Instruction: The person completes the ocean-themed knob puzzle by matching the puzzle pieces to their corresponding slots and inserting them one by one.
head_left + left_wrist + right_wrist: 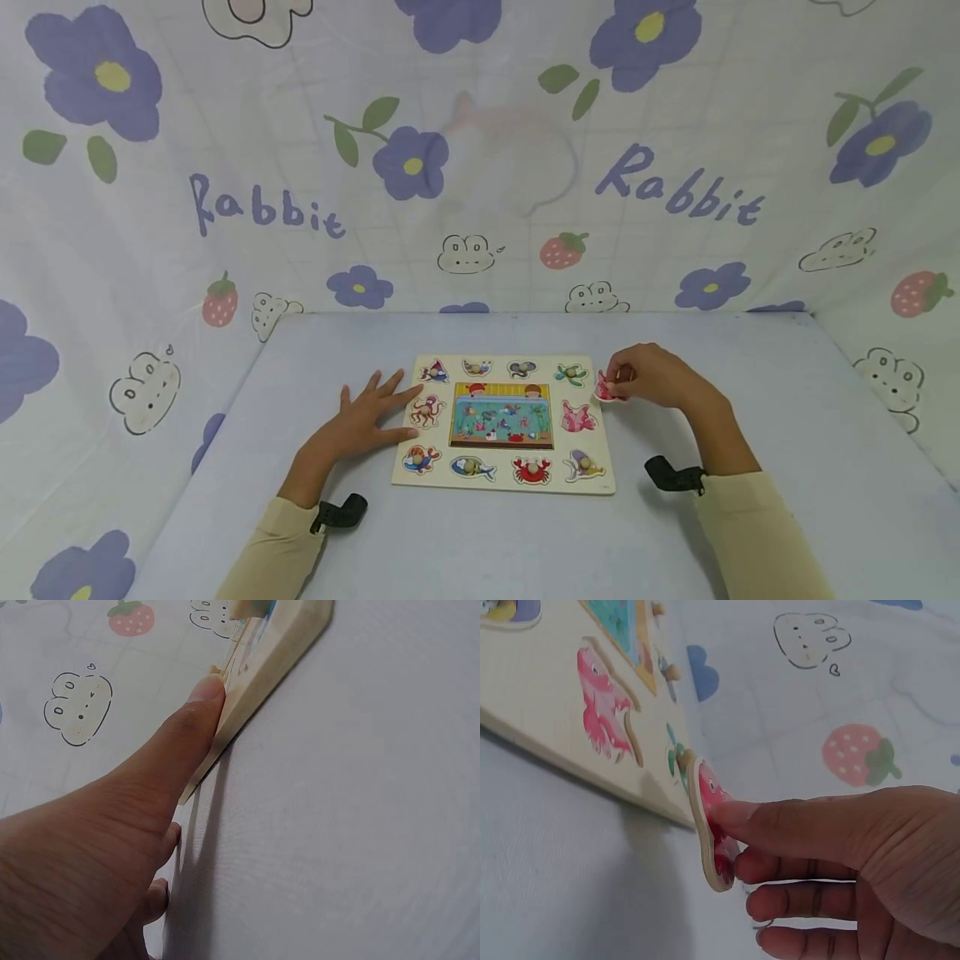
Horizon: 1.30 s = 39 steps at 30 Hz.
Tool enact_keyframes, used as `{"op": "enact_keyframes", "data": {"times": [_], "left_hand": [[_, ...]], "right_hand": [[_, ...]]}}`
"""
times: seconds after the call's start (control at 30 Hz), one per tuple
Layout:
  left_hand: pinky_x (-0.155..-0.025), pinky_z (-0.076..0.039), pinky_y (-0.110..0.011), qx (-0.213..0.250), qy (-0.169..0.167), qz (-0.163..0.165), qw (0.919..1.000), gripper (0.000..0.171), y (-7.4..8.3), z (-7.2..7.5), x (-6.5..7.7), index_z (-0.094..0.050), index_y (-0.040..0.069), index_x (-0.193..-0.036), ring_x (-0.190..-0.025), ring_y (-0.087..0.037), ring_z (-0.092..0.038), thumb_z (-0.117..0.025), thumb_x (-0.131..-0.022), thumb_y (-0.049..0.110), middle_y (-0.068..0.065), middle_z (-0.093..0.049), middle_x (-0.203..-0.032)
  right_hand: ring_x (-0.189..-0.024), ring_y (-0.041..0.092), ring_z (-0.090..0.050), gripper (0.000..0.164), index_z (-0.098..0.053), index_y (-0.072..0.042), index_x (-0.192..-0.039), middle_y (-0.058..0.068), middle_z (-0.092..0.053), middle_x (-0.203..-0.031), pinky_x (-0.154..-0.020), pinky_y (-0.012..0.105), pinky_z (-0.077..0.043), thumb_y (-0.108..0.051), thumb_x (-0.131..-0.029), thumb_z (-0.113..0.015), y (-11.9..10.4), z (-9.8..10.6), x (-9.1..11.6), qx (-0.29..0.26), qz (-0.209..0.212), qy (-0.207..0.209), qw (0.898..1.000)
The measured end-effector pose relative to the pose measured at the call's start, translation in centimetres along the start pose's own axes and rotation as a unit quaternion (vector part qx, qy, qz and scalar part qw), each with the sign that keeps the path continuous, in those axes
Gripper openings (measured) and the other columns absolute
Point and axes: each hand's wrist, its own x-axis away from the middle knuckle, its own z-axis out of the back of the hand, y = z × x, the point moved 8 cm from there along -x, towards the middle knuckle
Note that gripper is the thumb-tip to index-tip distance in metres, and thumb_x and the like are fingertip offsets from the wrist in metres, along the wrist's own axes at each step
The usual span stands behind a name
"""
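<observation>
A wooden peg puzzle board (502,487) lies on the table, with sea-animal pieces around a printed aquarium picture (501,421). My right hand (651,375) pinches a pink fish-shaped puzzle piece (711,825) between thumb and fingers, just off the board's right edge. In the right wrist view the piece is tilted on edge, and its knob is hidden by the hand. On the board's right side is a recess (600,705) with a similar pink picture in it. My left hand (363,422) has its fingers spread, with thumb and a fingertip touching the board's left edge.
Knobbed pieces sit in the board, among them a crab (532,471), an octopus (426,412) and a turtle (572,375). The white table (480,542) reaches back to a patterned curtain (517,183). A black wrist camera (672,475) is strapped to the right wrist.
</observation>
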Motion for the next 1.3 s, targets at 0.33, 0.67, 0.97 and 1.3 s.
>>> {"op": "enact_keyframes", "data": {"times": [0.33,0.67,0.97,1.3], "left_hand": [[-0.109,0.009,-0.078,0.003,0.001,0.003,1.0000,0.079,-0.1,0.0,0.1,-0.042,0.031,-0.156,-0.154,-0.044,-0.003,-0.071,-0.088,0.059,-0.011,-0.020,-0.168],[-0.109,0.008,-0.078,-0.001,0.003,-0.001,1.0000,0.079,-0.2,-0.1,0.1,-0.042,0.032,-0.156,-0.154,-0.044,-0.003,-0.070,-0.089,0.060,-0.010,-0.020,-0.168],[-0.110,0.009,-0.078,-0.002,0.001,-0.001,1.0000,0.079,-0.2,0.0,0.0,-0.041,0.032,-0.156,-0.154,-0.044,-0.003,-0.070,-0.089,0.060,-0.010,-0.019,-0.168],[-0.110,0.009,-0.078,-0.006,-0.002,0.003,1.0000,0.079,-0.4,-0.2,-0.1,-0.040,0.033,-0.157,-0.155,-0.043,-0.001,-0.069,-0.088,0.062,-0.009,-0.018,-0.169]], "right_hand": [[-0.077,0.018,-0.056,0.008,-0.071,-0.014,-0.088,-0.001,-0.063,-0.077,-0.067,0.032,-0.049,-0.010,-0.089,-0.078,-2.4,-1.3,-0.2,0.012,0.011,-0.020,1.000],[-0.077,0.017,-0.054,0.011,-0.070,-0.016,-0.085,-0.003,-0.061,-0.075,-0.065,0.031,-0.048,-0.009,-0.089,-0.078,-3.5,-3.1,-0.8,0.027,0.027,-0.040,0.998],[-0.078,0.017,-0.054,0.011,-0.069,-0.016,-0.086,-0.002,-0.061,-0.077,-0.065,0.030,-0.046,-0.012,-0.089,-0.079,-4.2,-4.1,-0.8,0.041,0.011,-0.057,0.997],[-0.076,0.015,-0.053,0.011,-0.069,-0.015,-0.085,-0.004,-0.060,-0.076,-0.067,0.031,-0.047,-0.012,-0.088,-0.080,-4.7,-4.5,-0.9,0.044,0.027,-0.057,0.997]]}}
